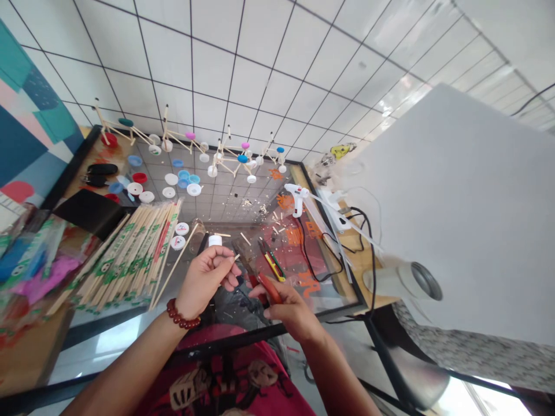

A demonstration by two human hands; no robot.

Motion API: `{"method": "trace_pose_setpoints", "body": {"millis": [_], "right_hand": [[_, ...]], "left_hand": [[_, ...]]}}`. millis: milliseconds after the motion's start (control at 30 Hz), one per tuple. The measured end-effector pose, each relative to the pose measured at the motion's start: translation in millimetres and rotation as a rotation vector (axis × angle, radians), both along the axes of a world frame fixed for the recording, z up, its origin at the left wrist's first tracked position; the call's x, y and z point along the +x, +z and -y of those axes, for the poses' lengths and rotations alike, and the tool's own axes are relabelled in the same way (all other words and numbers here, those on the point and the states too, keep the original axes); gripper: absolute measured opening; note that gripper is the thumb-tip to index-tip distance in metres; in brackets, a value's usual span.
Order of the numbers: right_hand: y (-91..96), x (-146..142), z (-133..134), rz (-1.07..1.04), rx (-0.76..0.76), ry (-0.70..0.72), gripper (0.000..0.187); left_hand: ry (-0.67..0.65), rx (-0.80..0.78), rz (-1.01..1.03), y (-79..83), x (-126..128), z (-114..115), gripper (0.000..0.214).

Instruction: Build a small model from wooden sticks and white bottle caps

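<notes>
My left hand, with a beaded bracelet on its wrist, pinches a short piece of pale wooden stick between thumb and fingers. My right hand is wrapped round the red handles of a pair of pliers. The metal jaws point away from me, just right of the stick's tip; whether they touch it I cannot tell. Just beyond my left fingers stands a white bottle cap. Pliers with yellow and green handles lie on the glass table right of the red pair.
Wrapped chopsticks are heaped at left, near loose bottle caps. Several small stick-and-cap models line the back edge. A white glue gun, its cord and a power strip lie at right. Stick scraps litter the glass.
</notes>
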State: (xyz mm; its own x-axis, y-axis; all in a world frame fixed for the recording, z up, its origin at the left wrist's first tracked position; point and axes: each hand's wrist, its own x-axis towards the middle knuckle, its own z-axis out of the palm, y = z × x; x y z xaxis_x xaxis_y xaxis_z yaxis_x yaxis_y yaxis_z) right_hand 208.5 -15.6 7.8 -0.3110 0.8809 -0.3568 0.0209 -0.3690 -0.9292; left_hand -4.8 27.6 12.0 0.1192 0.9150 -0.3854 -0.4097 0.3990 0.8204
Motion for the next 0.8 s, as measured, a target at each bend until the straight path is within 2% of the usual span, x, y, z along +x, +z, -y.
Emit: {"method": "trace_pose_setpoints", "body": {"millis": [400, 633, 800], "right_hand": [[2.9, 2.2, -1.1, 0.044, 0.028, 0.034, 0.034], [-3.9, 2.3, -0.3, -0.016, -0.008, 0.034, 0.036], [-0.9, 3.3, 0.6, -0.037, -0.04, 0.043, 0.036]], "left_hand": [[-0.007, 0.012, -0.035, 5.5, 0.2, 1.8, 0.034], [-0.041, 0.042, -0.061, 0.5, 0.8, 0.7, 0.037], [-0.083, 0.041, -0.085, 0.5, -0.6, 0.4, 0.038]]}}
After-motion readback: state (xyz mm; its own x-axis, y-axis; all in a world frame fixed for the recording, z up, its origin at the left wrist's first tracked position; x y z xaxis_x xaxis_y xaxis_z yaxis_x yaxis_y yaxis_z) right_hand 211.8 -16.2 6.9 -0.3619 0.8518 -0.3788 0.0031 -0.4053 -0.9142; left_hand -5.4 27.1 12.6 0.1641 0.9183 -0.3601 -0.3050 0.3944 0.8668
